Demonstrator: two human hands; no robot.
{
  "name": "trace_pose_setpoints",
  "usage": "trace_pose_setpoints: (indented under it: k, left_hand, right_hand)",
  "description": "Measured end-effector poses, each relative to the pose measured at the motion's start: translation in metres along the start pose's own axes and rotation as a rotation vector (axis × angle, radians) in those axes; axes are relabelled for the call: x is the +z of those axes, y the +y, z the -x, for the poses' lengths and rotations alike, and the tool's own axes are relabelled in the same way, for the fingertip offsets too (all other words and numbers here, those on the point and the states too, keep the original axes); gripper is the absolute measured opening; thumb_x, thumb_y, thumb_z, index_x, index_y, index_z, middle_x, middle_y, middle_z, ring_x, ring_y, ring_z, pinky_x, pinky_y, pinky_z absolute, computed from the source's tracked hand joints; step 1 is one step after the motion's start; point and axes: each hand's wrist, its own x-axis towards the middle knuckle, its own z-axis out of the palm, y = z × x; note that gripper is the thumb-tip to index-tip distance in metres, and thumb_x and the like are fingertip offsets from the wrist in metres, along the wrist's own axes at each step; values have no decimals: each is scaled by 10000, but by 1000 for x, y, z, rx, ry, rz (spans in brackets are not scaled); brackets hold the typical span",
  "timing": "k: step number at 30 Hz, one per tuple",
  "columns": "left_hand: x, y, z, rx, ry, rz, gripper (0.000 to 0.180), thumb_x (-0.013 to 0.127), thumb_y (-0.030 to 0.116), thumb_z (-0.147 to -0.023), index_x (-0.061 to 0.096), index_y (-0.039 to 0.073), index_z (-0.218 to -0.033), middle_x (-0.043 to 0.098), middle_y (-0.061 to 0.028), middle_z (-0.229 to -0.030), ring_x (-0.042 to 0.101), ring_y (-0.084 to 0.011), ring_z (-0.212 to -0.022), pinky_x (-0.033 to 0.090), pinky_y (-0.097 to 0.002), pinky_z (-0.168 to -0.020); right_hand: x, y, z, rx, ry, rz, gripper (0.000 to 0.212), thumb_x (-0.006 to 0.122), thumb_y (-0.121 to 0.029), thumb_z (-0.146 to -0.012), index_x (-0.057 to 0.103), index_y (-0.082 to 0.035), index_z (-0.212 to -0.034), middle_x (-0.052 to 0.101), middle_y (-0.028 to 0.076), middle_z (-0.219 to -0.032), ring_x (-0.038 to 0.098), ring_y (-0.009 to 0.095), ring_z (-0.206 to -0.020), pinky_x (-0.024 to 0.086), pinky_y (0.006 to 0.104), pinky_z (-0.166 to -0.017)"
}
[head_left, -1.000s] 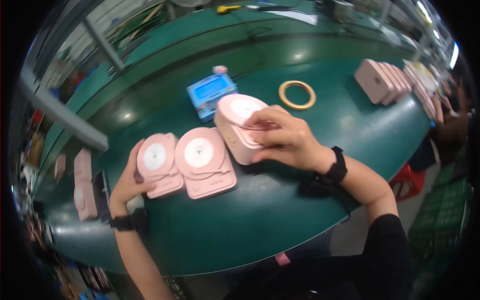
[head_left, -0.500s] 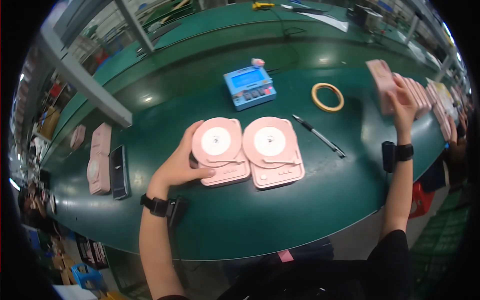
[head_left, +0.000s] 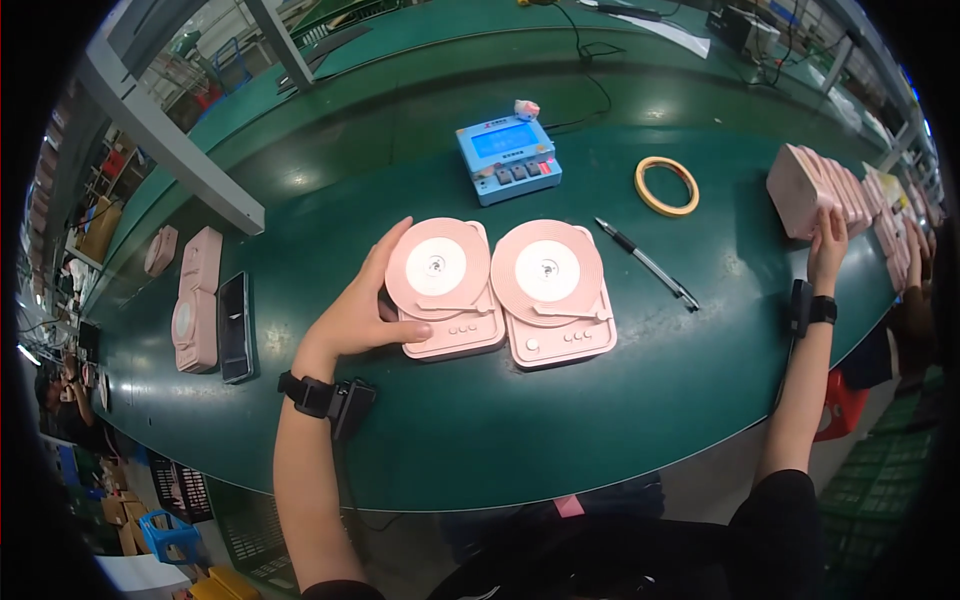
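Evidently, the hands are apart. The left hand (head_left: 350,310) is closed around the left side of a pink, turntable-shaped unit with a white disc label (head_left: 445,290), thumb on its front corner, fingers along its rear-left edge. The right hand (head_left: 828,245) is extended far to the right, fingers against the nearest end of a row of upright pink box-shaped units (head_left: 825,185); whether it grips or only rests there cannot be told.

Change noted: half a second ago the right hand held a pink unit tilted up at that row; the near end now stands roughly in line with the others. In my judgement, that unit has been set in place and its transfer is at or near completion.

A second pink turntable-shaped unit (head_left: 555,290) lies flat just beside the first on the dark green counter (head_left: 450,430). To its right lies a clear-barrelled pen with a black grip (head_left: 648,264); farther off lies a yellow ring-shaped roll of tape (head_left: 668,211). Behind the pair stands a light-blue boxy device with a lit screen (head_left: 510,165). Well to the left, a dark, flat, phone-like slab (head_left: 236,325) lies beside further pink units (head_left: 197,320).
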Motion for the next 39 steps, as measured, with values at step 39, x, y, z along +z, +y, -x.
trace_pose_setpoints:
  k: [39]
  left_hand:
    - [-11,-14,-5,50,-80,461,973,864,167,-571,347,18,-1382,434,-97,-1330,518,-164,-1136,435,-268,-943]
  right_hand:
    - [272,-129,201,-202,-1288,242,908,877,-245,-532,455,-128,-1328,154,221,-1506,234,402,-1372,289,448,-1073]
